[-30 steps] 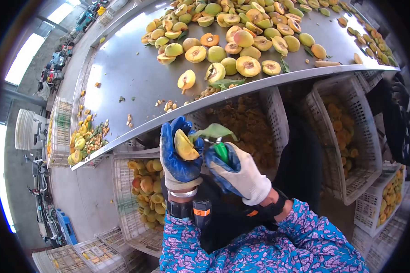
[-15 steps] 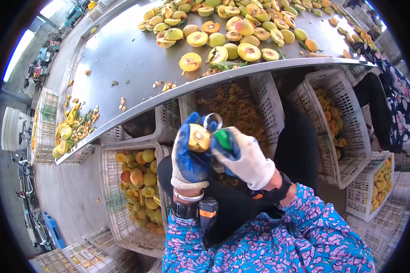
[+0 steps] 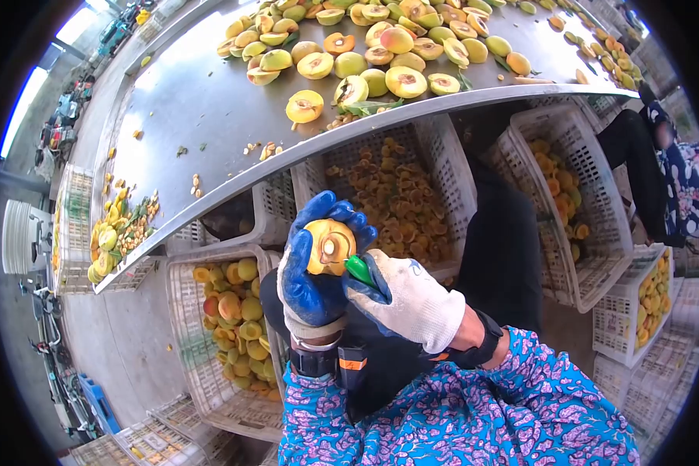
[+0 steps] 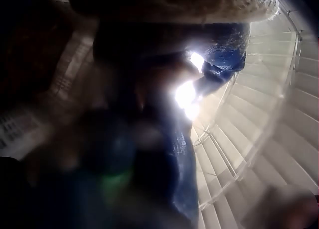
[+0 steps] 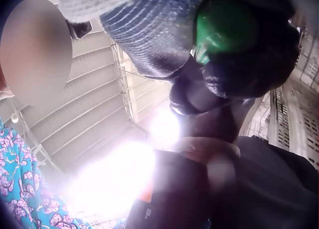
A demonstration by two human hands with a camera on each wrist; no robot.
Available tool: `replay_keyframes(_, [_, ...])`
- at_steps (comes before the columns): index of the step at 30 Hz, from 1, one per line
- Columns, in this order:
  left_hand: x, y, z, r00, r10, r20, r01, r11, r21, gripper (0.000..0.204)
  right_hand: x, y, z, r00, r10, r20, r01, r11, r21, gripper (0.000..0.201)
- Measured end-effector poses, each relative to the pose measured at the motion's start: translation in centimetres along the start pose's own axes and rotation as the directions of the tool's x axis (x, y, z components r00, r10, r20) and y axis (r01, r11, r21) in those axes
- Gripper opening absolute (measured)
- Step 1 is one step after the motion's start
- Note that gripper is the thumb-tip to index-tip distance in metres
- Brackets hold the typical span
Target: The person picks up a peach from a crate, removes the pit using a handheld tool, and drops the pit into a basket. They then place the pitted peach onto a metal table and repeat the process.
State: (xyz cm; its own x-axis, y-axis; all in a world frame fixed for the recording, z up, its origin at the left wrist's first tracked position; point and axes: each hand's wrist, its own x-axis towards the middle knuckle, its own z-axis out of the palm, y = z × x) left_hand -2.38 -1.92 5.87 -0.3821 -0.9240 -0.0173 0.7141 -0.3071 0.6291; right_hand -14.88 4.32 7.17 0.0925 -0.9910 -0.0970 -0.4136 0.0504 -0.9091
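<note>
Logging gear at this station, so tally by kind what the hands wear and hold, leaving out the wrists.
Gloves, on left hand and right hand: 2
Cut fruit: 1
Green-handled tool: 1
Total: 4

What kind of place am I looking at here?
Probably a fruit-processing shed or packing workshop. A long metal table carries piles of halved fruit, plastic crates of fruit stand below and beside it, and a gloved left hand holds a cut half.
</note>
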Motion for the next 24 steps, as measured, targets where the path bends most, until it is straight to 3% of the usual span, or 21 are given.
replay_keyframes(5, [-0.4, 0.3, 0.8, 0.994, -0.064, -0.093, 0.078, 0.984, 0.162, 0.054, 0.0, 0.0, -0.1, 0.998, 0.05, 0.034, -0.05, 0.999, 0.002, 0.033])
replay_keyframes(10, [-0.1, -0.8, 0.6, 0.997, -0.012, -0.074, 0.018, 0.996, 0.084, 0.048, 0.2, 1.0, 0.5, 0.996, 0.066, 0.063, -0.064, 0.997, -0.037, 0.033])
replay_keyframes(12, [0.1, -1.5, -0.4, 0.989, -0.004, -0.149, 0.023, 0.992, 0.127, 0.042, 0.5, 1.5, 1.2, 0.988, 0.115, 0.099, -0.109, 0.992, -0.066, 0.033])
replay_keyframes(15, [0.1, -1.5, -1.0, 0.976, -0.007, -0.216, 0.041, 0.987, 0.154, 0.04, 0.6, 1.8, 2.2, 0.994, 0.08, 0.073, -0.083, 0.996, 0.032, 0.031])
replay_keyframes(19, [0.5, -1.2, -2.1, 0.982, -0.053, -0.181, 0.078, 0.988, 0.133, 0.039, 1.1, 2.2, 2.5, 0.995, 0.009, 0.102, -0.014, 0.999, 0.047, 0.029])
replay_keyframes(22, [0.6, -1.4, -1.9, 0.98, -0.048, -0.194, 0.075, 0.988, 0.137, 0.04, 1.5, 2.8, 2.7, 0.992, 0.045, 0.121, -0.04, 0.998, -0.041, 0.029])
replay_keyframes(24, [0.7, -1.8, -1.7, 0.983, -0.05, -0.177, 0.061, 0.996, 0.058, 0.04, 1.1, 2.3, 1.9, 0.995, 0.057, 0.083, -0.056, 0.998, -0.007, 0.03])
